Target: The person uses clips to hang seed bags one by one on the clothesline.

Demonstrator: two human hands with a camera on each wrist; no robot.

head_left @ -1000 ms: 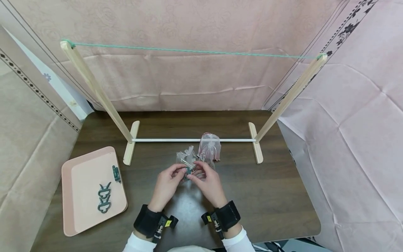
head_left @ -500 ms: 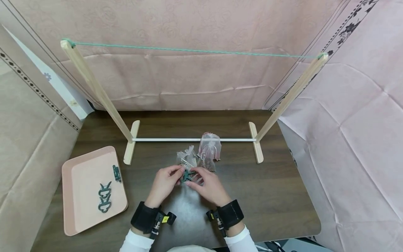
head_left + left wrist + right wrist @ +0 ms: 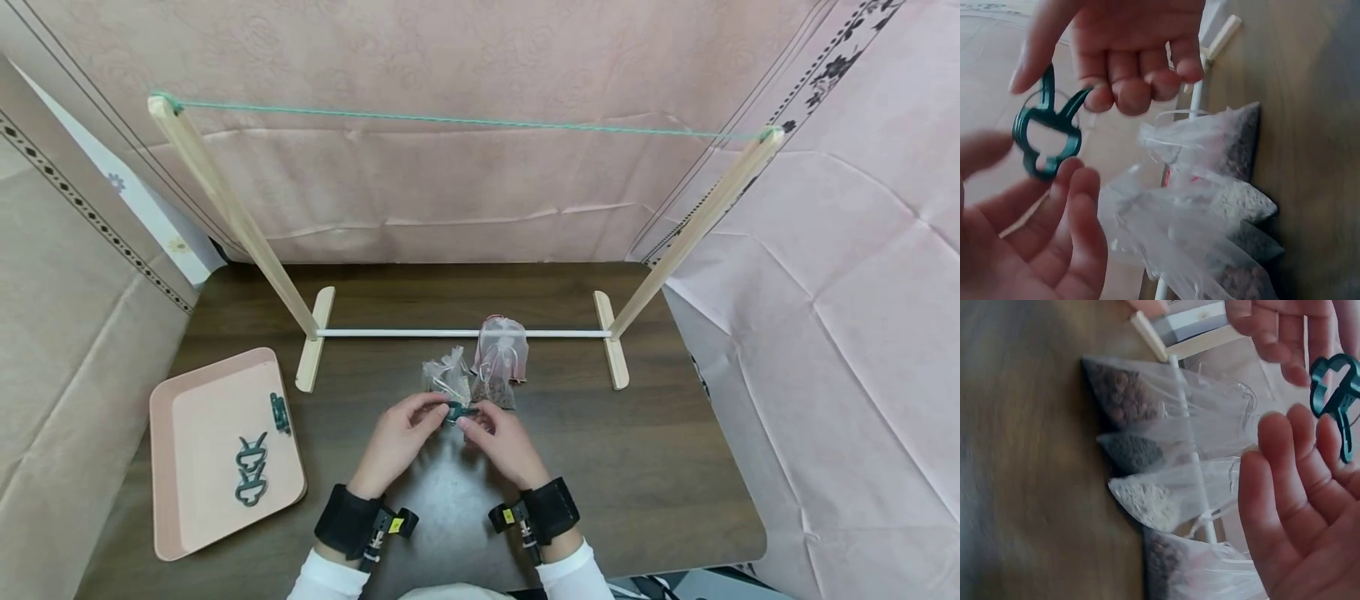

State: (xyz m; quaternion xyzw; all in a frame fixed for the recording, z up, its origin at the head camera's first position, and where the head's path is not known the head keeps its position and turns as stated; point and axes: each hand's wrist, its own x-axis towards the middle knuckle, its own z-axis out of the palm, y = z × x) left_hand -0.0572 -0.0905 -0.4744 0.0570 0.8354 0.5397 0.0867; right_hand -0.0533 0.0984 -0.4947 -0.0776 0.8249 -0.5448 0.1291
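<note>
Both hands meet over the front of the table around a dark green spring clip [image 3: 455,412], shaped like a ring with two ear-like handles. My left hand [image 3: 401,437] pinches the rounded end, low in the left wrist view, where the clip [image 3: 1050,134] shows fully. With thumb and fingers my right hand [image 3: 506,442] holds the clip at its handles; one handle runs down beside its fingers in the right wrist view. Just beyond the hands lie clear drawstring bags [image 3: 495,358], with dark, pale and reddish-brown bits inside [image 3: 1125,394]. Fingers partly hide the clip in the head view.
A pink tray [image 3: 195,525] at the left holds several green clips [image 3: 251,471]. Behind the bags stands a wooden frame with two posts [image 3: 712,204], a white bar [image 3: 390,333] low down and a green cord [image 3: 450,121] strung between the tops.
The clip has turned between the fingers, coming into fuller view and then partly covered again. Both hands have shifted slightly; the bags, tray and frame stay put.
</note>
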